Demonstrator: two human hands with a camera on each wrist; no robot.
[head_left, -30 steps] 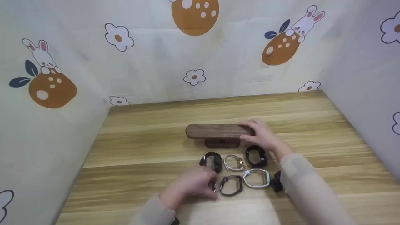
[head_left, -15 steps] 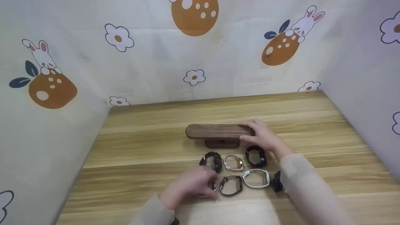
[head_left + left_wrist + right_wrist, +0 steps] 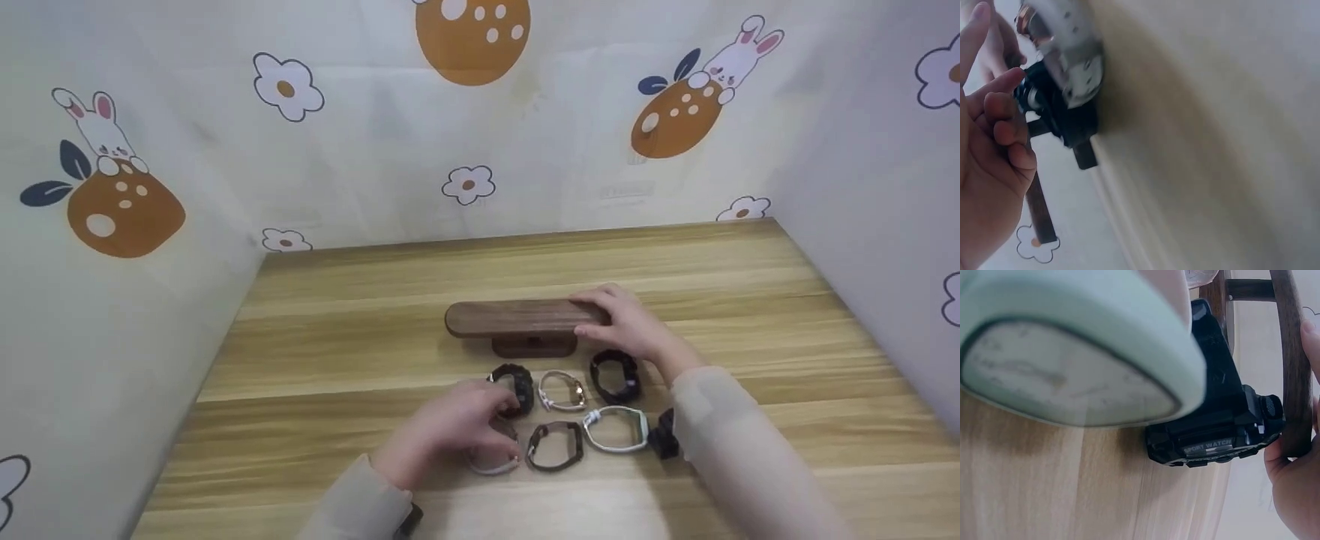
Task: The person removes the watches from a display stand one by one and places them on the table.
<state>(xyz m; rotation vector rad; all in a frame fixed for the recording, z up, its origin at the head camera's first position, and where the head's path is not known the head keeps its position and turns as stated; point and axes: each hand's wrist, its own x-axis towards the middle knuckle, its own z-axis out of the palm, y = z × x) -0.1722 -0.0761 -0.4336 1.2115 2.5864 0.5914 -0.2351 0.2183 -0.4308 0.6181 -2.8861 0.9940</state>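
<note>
A dark wooden watch stand point(image 3: 510, 319), a rounded bar on a small base, stands behind several watches. My right hand point(image 3: 630, 326) grips the bar's right end, thumb in front and fingers over the top. My left hand point(image 3: 461, 420) hovers over a white-strapped watch point(image 3: 1081, 56) at the front left. Its thumb and index finger are apart, the other fingers loosely bent, with nothing between them. Just beyond sits a chunky black watch point(image 3: 523, 390), partly behind the left fingers. The right wrist view shows a black sport watch point(image 3: 1213, 433) below the bar.
To the right of the left hand are a dark slim watch point(image 3: 576, 446), a white watch with a pale green case point(image 3: 643, 431), a small rose-gold watch point(image 3: 579, 394) and a black watch point(image 3: 630, 379). Patterned cloth walls point(image 3: 375, 150) enclose the wood-grain table point(image 3: 337, 300).
My left hand has drawn slightly back and up from the white-strapped watch, its thumb and fingers spreading, so more of the strap shows. The right hand and stand stay put.
</note>
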